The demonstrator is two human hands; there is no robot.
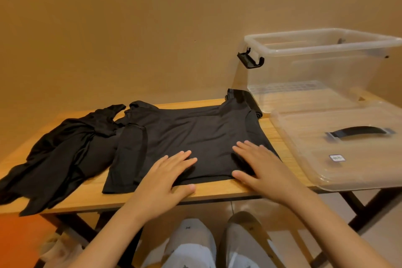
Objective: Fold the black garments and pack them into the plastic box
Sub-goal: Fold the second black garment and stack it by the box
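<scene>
Both my hands lie flat with straight fingers, gripping nothing. The left hand (167, 172) and right hand (258, 165) press side by side on the near hem of the black garment (191, 132). It is spread on the tabletop (217, 191), its length running away from me. I'd fold near to far. The plastic box (322, 67) stands open far right, nearer my right hand. A crumpled second garment (65, 150) waits left.
</scene>
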